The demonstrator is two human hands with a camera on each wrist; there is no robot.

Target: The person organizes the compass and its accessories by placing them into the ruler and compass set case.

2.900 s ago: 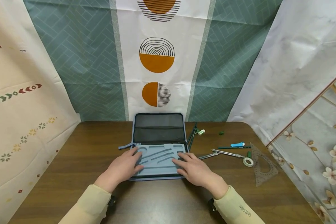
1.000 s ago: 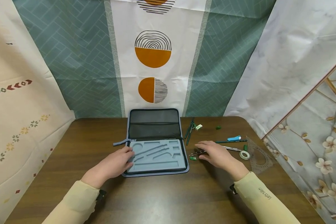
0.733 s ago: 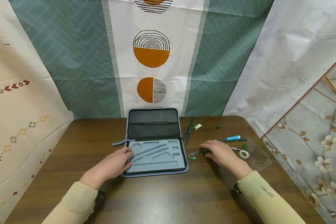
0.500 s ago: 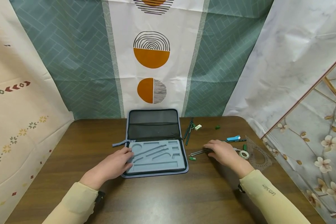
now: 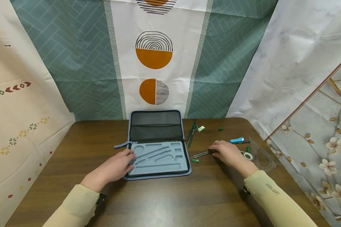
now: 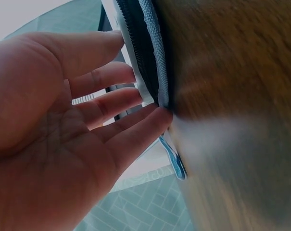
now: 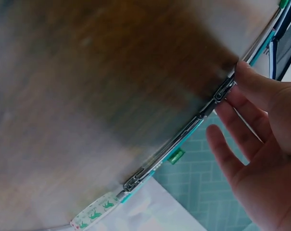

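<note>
The zip case [image 5: 129,132] lies unfolded, its pale blue moulded tray [image 5: 159,170] showing bare recesses. My left hand [image 5: 115,167] rests at the tray's left edge; in the left wrist view its fingers [image 6: 111,103] are fairly straight, with the tips against the zipped rim [image 6: 157,53]. To the right of the case, my right hand [image 5: 228,154] pinches a metal drawing compass [image 5: 200,155] whose pointed legs reach toward the case. The right wrist view shows thumb and fingers at the compass hinge [image 7: 223,91]. A second jointed metal instrument [image 7: 133,182] lies in line behind it.
Right of my right hand lie a tape roll [image 5: 247,156], a clear set square [image 5: 262,157], and a blue cutter [image 5: 237,140]. Dark pencils [image 5: 191,134] and an eraser [image 5: 201,128] lie right of the lid. A small green block [image 5: 195,160] sits beside the case's right edge.
Both hands have left the middle of the tray: the left went to its left edge, the right to the compass. During the last second the right hand slid slightly right along it.
</note>
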